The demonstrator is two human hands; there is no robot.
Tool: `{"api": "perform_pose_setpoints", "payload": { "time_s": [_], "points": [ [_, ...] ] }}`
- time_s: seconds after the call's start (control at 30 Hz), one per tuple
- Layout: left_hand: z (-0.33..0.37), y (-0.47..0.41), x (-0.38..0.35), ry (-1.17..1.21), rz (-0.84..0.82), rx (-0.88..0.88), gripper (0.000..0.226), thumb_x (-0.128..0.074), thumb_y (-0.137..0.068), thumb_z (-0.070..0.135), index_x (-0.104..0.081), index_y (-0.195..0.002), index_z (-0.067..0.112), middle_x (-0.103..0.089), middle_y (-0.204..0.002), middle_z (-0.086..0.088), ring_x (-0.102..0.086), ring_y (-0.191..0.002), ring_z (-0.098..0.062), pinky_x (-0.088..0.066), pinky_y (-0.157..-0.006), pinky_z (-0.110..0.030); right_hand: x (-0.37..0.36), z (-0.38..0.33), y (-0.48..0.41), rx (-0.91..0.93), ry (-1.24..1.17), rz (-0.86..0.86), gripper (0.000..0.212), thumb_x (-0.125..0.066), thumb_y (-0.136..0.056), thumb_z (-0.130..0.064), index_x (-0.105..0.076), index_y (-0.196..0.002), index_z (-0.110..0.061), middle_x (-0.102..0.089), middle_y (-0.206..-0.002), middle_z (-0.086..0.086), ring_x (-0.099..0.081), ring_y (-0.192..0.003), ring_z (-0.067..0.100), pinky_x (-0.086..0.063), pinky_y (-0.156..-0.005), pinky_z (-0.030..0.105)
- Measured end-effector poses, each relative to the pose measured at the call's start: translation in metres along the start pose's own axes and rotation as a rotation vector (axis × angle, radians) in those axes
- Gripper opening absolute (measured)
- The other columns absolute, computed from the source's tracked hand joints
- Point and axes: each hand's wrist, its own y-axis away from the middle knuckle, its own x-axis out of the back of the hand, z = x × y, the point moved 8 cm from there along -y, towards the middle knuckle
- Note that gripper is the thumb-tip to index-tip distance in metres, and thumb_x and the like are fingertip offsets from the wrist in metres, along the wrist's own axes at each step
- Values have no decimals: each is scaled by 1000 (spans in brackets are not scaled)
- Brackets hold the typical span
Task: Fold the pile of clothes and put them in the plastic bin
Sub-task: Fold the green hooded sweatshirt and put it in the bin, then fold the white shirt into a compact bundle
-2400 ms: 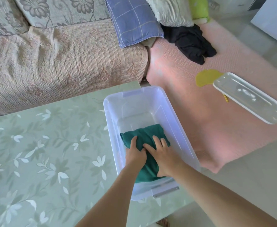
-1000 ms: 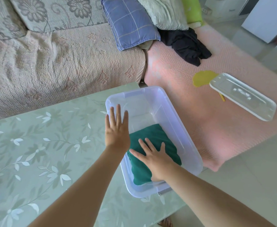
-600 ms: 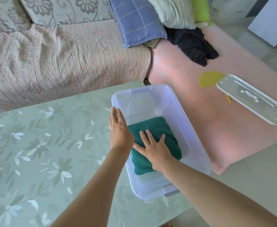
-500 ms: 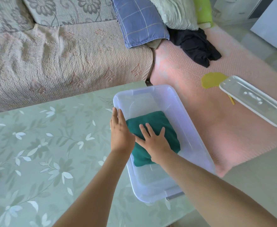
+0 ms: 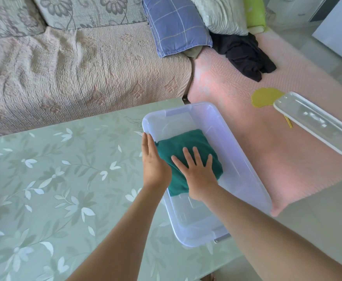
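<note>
A clear plastic bin [image 5: 245, 159] stands on the table's right end. Inside it lies a folded dark green garment [image 5: 188, 145], in the bin's middle. My right hand [image 5: 196, 171] rests flat on the garment with fingers spread. My left hand [image 5: 151, 161] lies flat along the bin's left rim, fingers together and straight, touching the garment's left edge. Neither hand grips anything. A crumpled black garment [image 5: 245, 53] lies on the pink sofa seat at the back right.
The green floral table [image 5: 54, 189] extends left of the bin. The bin's lid [image 5: 315, 122] lies on the pink seat [image 5: 237, 98] at right, over a yellow item [image 5: 264, 97]. Beige sofa [image 5: 75, 63] and pillows [image 5: 176, 23] behind.
The green garment has slid from the bin's near end toward its middle under my right hand. My left hand left the garment and settled on the bin's left rim.
</note>
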Motion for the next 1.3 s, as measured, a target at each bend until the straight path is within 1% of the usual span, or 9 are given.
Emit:
{"api": "perform_pose_setpoints", "payload": {
  "time_s": [0.1, 0.17, 0.27, 0.37, 0.63, 0.97, 1.17, 1.23, 1.3],
  "points": [
    [2, -2, 1, -84, -61, -4, 79, -42, -94, 6, 2, -157, 24, 10, -160, 20, -9, -149, -11, -34, -112, -33, 15, -3, 4, 6, -64, -60, 100, -61, -89, -38, 15, -155, -36, 18, -165, 7, 12, -152, 37, -2, -115, 69],
    [2, -5, 8, -152, -102, 1, 74, -47, -98, 19, -3, -157, 19, 3, -163, 10, -4, -149, -16, -21, -118, -35, 45, -8, 8, 22, -186, 22, 73, -52, -95, -38, -16, -157, -29, -7, -165, 9, -10, -152, 32, -17, -117, 61],
    [6, -14, 39, -190, -109, -25, 65, -48, -98, 25, -18, -155, 16, -15, -161, -1, -11, -145, -23, -20, -118, -38, 112, -20, 11, 41, -407, 322, 41, -55, -92, -25, -58, -133, -23, -57, -132, 3, -56, -119, 28, -43, -95, 43],
    [6, -25, 90, -230, -62, -32, 54, -48, -98, 24, -35, -149, 17, -32, -151, -3, -24, -136, -25, -25, -111, -34, 168, -51, 9, 54, -592, 421, 31, -57, -88, -19, -66, -118, -21, -66, -109, -1, -63, -100, 25, -49, -84, 39],
    [-81, -31, 290, -350, -33, 144, 49, -50, -95, 22, -44, -143, 20, -38, -144, -6, -38, -132, -26, -35, -108, -37, 252, -254, -11, 247, -673, 290, 28, -47, -98, -27, -65, -120, -26, -66, -121, -6, -60, -111, 19, -47, -89, 32],
    [-290, 15, 547, -531, 60, 381, 49, -47, -92, 19, -46, -140, 21, -42, -143, -8, -36, -132, -30, -35, -107, -40, 228, -571, -50, 402, -662, -4, 34, -47, -100, -34, -59, -129, -24, -65, -125, 1, -60, -114, 24, -47, -92, 32],
    [-408, 59, 652, -815, 55, 524, 78, -47, -97, 34, 3, -156, 30, 15, -163, -11, 9, -150, -34, -7, -120, -48, 199, -728, -49, 590, -628, -107, 77, -64, -92, -35, -26, -157, -18, -19, -164, 4, -25, -149, 21, -26, -118, 33],
    [-434, 70, 661, -686, 43, 551, 78, -53, -95, 33, -5, -156, 33, -13, -162, -13, -19, -146, -35, -26, -115, -45, 180, -764, -42, 614, -683, -185, 100, -69, -89, -42, 1, -160, -28, 4, -167, -1, -12, -153, 20, -24, -120, 38],
    [-443, 74, 663, -618, 126, 483, 69, -57, -92, 27, -25, -153, 33, -44, -144, -12, -42, -131, -31, -39, -105, -41, 164, -786, -40, 623, -679, -190, 114, -71, -87, -45, 21, -154, -38, 1, -168, 1, -26, -148, 24, -34, -114, 41]
  ]
}}
